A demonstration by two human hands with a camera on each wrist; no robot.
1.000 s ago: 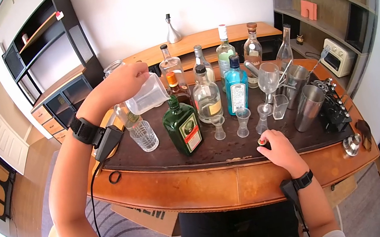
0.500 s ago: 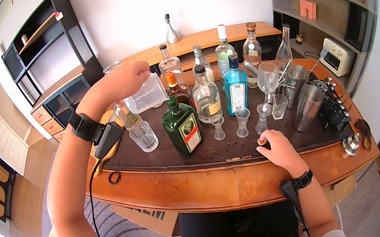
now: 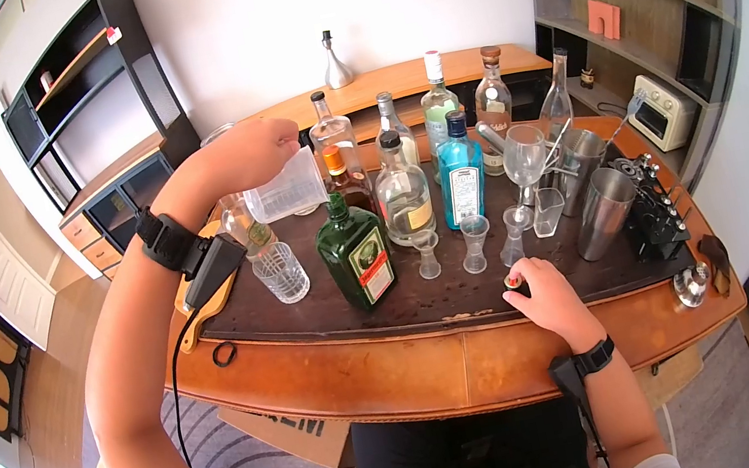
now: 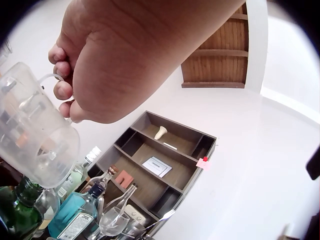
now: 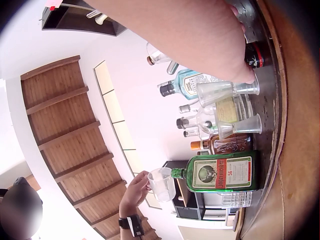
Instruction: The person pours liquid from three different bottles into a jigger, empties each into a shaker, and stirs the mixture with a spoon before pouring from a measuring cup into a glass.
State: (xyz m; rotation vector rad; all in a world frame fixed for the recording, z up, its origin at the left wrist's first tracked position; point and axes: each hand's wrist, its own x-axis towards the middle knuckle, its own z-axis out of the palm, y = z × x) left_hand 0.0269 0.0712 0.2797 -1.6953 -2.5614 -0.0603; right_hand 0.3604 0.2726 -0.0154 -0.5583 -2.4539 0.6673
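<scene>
My left hand [image 3: 248, 156] grips the handle of a clear plastic jug [image 3: 288, 187], tilted with its rim against the open neck of the green bottle [image 3: 356, 255]. In the left wrist view the fingers curl round the handle of the jug [image 4: 37, 127]. The right wrist view shows the jug [image 5: 162, 184] meeting the mouth of the upright green bottle [image 5: 220, 173]. My right hand [image 3: 547, 300] rests low on the dark table mat, thumb and fingers round a small dark cap [image 3: 513, 282]. That cap, dark with a red band [image 5: 255, 55], is partly hidden by the hand.
A cut glass tumbler [image 3: 280, 274] stands left of the green bottle. Small jiggers [image 3: 473, 247], a blue bottle [image 3: 461, 174] and several other bottles stand to the right and behind. Metal shakers [image 3: 605, 213] and a black rack [image 3: 658, 219] are at the right; a wooden board [image 3: 206, 299] lies left.
The head view has shifted slightly. The jug stays tilted at the green bottle's neck, and both hands keep nearly the same places.
</scene>
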